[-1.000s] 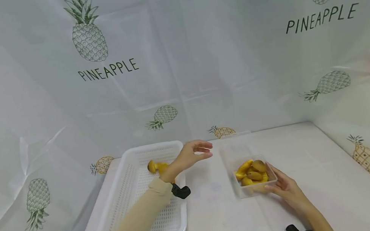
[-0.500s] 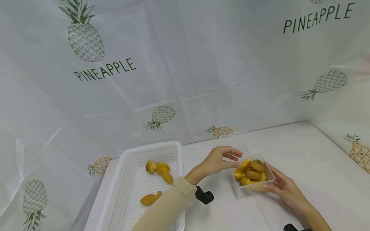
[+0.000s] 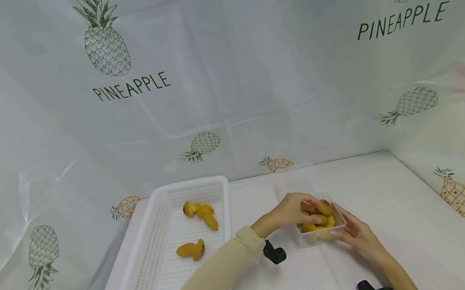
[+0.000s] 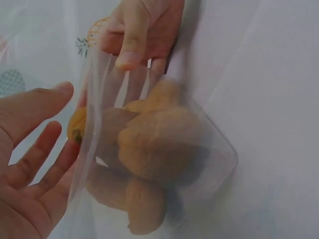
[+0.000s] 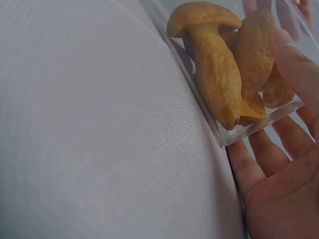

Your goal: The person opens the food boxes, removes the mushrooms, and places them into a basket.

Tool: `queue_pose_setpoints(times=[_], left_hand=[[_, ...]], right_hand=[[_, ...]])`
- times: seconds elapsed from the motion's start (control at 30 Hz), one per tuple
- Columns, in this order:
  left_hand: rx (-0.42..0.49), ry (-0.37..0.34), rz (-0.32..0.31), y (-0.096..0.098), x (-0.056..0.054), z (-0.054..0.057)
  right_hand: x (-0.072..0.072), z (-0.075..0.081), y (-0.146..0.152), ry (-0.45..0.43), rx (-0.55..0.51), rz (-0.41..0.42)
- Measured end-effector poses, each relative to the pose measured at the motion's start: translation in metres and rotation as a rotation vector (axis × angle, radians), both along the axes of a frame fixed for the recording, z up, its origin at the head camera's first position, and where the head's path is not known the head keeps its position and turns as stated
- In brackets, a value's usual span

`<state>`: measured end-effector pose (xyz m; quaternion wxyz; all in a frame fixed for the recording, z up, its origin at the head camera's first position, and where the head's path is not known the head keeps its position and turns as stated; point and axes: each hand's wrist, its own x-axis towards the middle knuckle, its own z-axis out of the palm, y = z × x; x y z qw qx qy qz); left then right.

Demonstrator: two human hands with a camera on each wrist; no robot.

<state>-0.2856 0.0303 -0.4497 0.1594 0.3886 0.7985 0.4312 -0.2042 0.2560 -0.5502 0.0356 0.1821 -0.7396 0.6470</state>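
Note:
A clear plastic box (image 3: 312,239) stands on the table with several yellow-brown mushrooms (image 5: 217,74) inside. My right hand (image 3: 361,238) holds it at its right side, the thumb on one wall and the fingers spread along another in the right wrist view. Over the box's opening is my left hand (image 3: 293,210), its fingers reaching in among the mushrooms. The left wrist view shows this left hand (image 4: 35,174) with thumb and fingers apart, fingertips right by a mushroom (image 4: 77,124) at the rim.
A white perforated basket (image 3: 168,281) lies to the left. Mushrooms (image 3: 191,250) rest in its near part and more mushrooms (image 3: 207,216) farther back. The box's clear lid (image 3: 293,167) lies folded back behind it, near the pineapple-printed sheet (image 3: 243,91).
My left hand has moved right from above the basket to the box and lowered its fingers into it. My right hand and the box have stayed in place.

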Motion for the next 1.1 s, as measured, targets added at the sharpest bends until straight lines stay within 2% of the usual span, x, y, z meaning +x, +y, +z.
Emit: queue_pose_setpoints(times=[0.33, 0.47, 0.7, 0.83, 1.1], left_hand=[[-0.081, 0.122, 0.026, 0.008, 0.004, -0.004], [-0.104, 0.143, 0.047, 0.009, 0.005, -0.005], [-0.222, 0.241, 0.098, 0.011, 0.006, -0.006], [-0.252, 0.255, 0.126, 0.012, 0.006, -0.007], [-0.224, 0.262, 0.134, 0.011, 0.005, -0.008]], right_hand=[[0.000, 0.000, 0.000, -0.003, -0.005, 0.011], [0.000, -0.001, 0.000, -0.003, -0.020, 0.009], [0.001, -0.002, -0.001, 0.005, -0.014, 0.003], [0.002, -0.001, -0.001, 0.006, -0.003, 0.006], [0.002, 0.000, 0.000, 0.004, 0.015, -0.015]])
